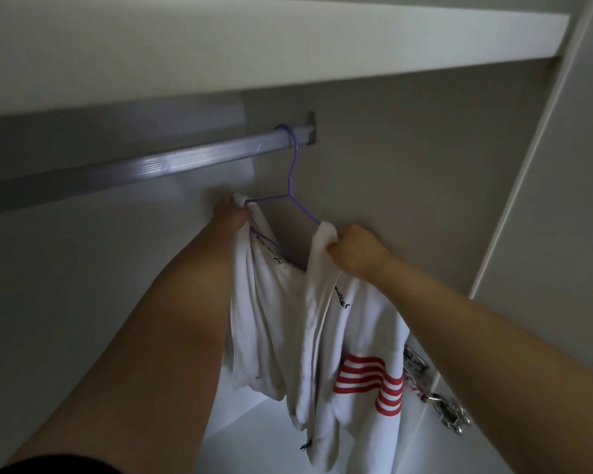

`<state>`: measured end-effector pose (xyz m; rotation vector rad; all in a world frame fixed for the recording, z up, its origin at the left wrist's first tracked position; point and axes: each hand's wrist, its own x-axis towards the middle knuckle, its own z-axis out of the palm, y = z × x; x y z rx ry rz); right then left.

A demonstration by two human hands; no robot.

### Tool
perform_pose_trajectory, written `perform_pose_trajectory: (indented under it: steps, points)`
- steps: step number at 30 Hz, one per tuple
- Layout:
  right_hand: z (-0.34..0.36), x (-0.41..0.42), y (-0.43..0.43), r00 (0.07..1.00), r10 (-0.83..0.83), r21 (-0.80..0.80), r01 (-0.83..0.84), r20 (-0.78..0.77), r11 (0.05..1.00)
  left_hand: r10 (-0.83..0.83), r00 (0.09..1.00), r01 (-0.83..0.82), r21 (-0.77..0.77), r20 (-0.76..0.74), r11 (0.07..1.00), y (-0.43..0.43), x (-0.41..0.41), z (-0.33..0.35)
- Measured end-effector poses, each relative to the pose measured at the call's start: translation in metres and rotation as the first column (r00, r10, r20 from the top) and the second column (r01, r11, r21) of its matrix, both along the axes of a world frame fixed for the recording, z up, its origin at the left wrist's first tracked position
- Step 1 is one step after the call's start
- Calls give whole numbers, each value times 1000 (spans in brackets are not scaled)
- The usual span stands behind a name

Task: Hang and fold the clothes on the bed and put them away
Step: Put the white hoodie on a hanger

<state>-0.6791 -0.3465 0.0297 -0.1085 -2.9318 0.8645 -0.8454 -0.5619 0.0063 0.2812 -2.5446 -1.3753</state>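
White jacket [322, 336] on purple hanger [290, 186], hooked on wardrobe rail [134, 165] far right. Left hand [231, 213], right hand [351, 249] each grasping a shoulder — straightening. Bed out of view — remaining clothes unknown.

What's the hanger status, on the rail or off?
On. The purple hanger hooks over the closet rail beside its bracket; left hand and right hand grip the white top on it.
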Motion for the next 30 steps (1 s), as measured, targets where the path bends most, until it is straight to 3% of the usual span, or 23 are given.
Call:
perform_pose_trajectory:
  steps: [2,6,9,10,13,15,16,17,19,20,23,26,30]
  points:
    - [0,1,1,1000,-5,0,5,-6,1000,8,999,-7,30,-52,1000,-1,-2,0]
    - [1,3,-1,1000,-26,15,26,9,1000,-4,988,-9,-83,-157,996,7,12,7]
    - [6,10,-6,999,-28,17,28,31,999,-136,964,97,-171,-227,980,22,23,19]
    - [8,13,-8,999,-20,20,19,46,1000,-198,951,169,-137,-238,976,30,29,26]
    - [13,17,-9,999,-18,74,15,32,997,-317,894,392,209,-316,896,53,57,47]
    - [15,19,-10,999,-7,121,2,39,993,-356,880,475,560,-314,679,54,75,39]
    - [15,20,-11,999,-2,127,-4,47,992,-368,887,458,617,-277,640,53,83,25]
    - [15,20,-11,999,15,152,-22,48,988,-371,905,419,579,-206,700,52,94,11]
    - [14,19,-11,998,40,178,-47,43,983,-290,954,298,195,-69,934,51,109,-11]
    - [12,18,-9,999,40,196,-47,36,979,-222,974,222,2,-51,975,50,109,-17]
    - [8,16,-5,1000,10,203,-10,-2,979,-148,986,124,-255,-74,959,46,107,-8]
    - [6,20,-3,1000,-2,177,3,-8,984,-94,978,-12,-493,-189,870,34,97,6]
    - [2,19,0,1000,1,181,1,-11,983,-233,946,126,-403,-228,906,27,79,18]
